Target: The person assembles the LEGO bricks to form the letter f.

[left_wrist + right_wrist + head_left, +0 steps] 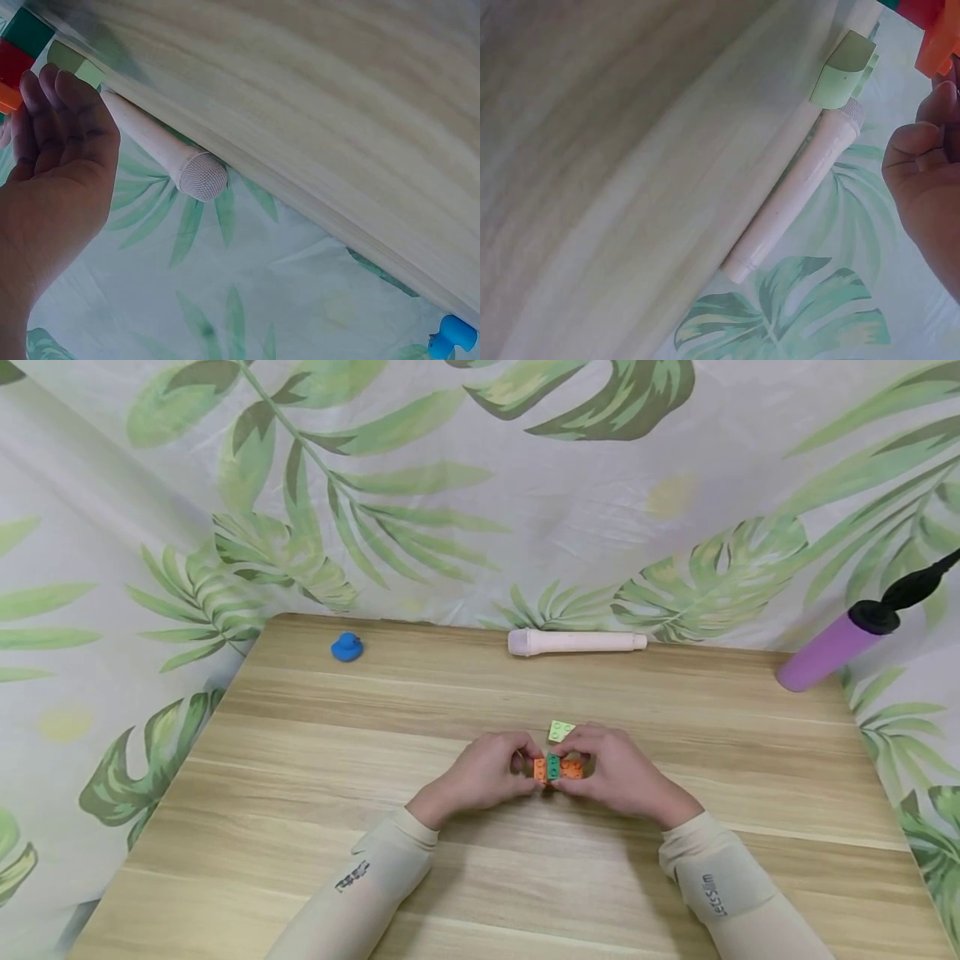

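Small toy building blocks form a joined cluster between the two hands in the head view. At its left end, the left hand pinches an orange block between thumb and fingers. The right hand grips the cluster from the other side, thumb and index finger at the green block, with another orange block under its curved fingers. A red block shows between green and orange in the left wrist view. Just beyond the right fingertips lies a pale green block, partly covered by that hand.
On the wooden table, a pale pink microphone lies along the back edge. A blue rubber duck sits at the back left. A purple cylinder with a black top stands at the back right. Leaf-printed cloth hangs behind.
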`<state>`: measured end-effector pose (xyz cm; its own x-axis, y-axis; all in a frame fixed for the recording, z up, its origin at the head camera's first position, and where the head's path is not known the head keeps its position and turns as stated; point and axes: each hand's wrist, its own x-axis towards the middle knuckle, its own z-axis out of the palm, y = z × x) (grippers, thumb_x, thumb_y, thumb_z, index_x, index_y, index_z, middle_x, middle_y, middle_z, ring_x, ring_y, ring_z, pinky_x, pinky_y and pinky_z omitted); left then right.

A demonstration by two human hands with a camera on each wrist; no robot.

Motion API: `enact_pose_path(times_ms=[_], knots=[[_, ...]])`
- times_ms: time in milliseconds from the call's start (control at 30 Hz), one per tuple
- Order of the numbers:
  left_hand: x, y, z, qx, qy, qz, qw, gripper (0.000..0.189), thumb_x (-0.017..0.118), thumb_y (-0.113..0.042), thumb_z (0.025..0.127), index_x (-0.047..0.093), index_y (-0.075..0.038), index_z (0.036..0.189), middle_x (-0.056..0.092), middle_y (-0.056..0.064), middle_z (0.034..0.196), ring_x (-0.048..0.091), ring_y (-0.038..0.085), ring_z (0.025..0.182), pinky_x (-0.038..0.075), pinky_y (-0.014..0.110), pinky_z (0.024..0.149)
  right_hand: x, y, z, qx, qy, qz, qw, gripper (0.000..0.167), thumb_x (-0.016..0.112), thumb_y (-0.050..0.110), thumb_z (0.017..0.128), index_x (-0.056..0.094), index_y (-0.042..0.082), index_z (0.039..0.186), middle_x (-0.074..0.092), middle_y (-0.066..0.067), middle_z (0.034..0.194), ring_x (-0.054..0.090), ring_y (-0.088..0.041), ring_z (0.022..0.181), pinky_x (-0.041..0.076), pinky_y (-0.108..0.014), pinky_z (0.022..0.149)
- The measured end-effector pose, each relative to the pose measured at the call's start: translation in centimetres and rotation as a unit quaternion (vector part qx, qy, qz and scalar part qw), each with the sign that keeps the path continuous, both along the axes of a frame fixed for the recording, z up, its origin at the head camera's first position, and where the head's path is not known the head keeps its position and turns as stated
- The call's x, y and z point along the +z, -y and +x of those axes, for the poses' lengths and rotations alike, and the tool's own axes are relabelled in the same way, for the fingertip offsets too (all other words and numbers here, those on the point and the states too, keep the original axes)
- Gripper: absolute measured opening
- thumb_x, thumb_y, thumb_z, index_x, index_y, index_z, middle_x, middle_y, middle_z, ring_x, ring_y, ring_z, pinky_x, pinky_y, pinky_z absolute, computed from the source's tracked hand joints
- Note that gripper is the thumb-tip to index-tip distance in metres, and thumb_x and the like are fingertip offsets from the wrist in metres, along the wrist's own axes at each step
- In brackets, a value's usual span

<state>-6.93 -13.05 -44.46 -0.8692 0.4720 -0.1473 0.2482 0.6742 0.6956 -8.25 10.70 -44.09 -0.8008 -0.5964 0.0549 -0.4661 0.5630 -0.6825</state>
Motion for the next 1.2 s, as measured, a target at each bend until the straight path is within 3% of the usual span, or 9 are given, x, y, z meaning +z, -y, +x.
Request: enact_pose_path(times_ms=[233,567,833,1000,1200], knots=[[0.0,-0.1,-0.1,0.002,-0.003,-0.001,1.0000,0.025,0.087,-0.024,0.090,0.073,-0.014,0.109,0.071,-0.003,0.094,0.065,0.015,0.085,0.051,0.026,0.073,0.4,0.1,0.0,0.007,-0.014,0.020,0.9997,0.030,0.089,0.026,0.086,0.081,0.013,0.112,0.075,-0.001,0.115,0.069,-0.021,0.110,0.057,-0.043,0.094],[0.2,0.1,0.0,0.012,0.000,-0.004,0.9999,0.026,0.088,-0.023,0.089,0.073,-0.014,0.108,0.074,0.000,0.096,0.065,0.012,0.083,0.053,0.028,0.074,0.2,0.7,0.5,0.000,-0.028,0.026,0.9993,0.029,0.087,0.022,0.087,0.079,0.014,0.114,0.072,0.003,0.110,0.065,-0.014,0.099,0.056,-0.036,0.087],[0.0,0.1,-0.1,0.009,-0.004,-0.006,0.9999,0.026,0.087,-0.024,0.089,0.073,-0.015,0.109,0.074,0.000,0.096,0.067,0.014,0.085,0.053,0.028,0.075,0.4,0.3,0.8,-0.013,0.004,0.035,0.9993,0.038,0.087,0.029,0.090,0.076,0.016,0.124,0.072,0.003,0.111,0.062,-0.013,0.096,0.053,-0.034,0.084],[-0.1,0.0,-0.2,0.008,-0.008,-0.007,0.9999,0.027,0.087,-0.025,0.088,0.073,-0.016,0.110,0.073,-0.002,0.095,0.067,0.015,0.085,0.052,0.028,0.074,0.8,-1.3,0.1,-0.043,0.046,0.002,0.9980,0.048,0.085,0.033,0.091,0.072,0.009,0.132,0.074,0.000,0.109,0.065,-0.015,0.092,0.055,-0.034,0.079],[-0.2,0.0,-0.1,0.006,-0.004,-0.007,0.9999,0.027,0.087,-0.025,0.089,0.073,-0.017,0.110,0.072,-0.004,0.095,0.067,0.017,0.089,0.052,0.028,0.077,-0.3,-2.3,-1.7,-0.087,-0.003,0.040,0.9954,0.047,0.080,0.030,0.096,0.067,0.009,0.137,0.072,-0.005,0.121,0.067,-0.022,0.104,0.056,-0.046,0.090]])
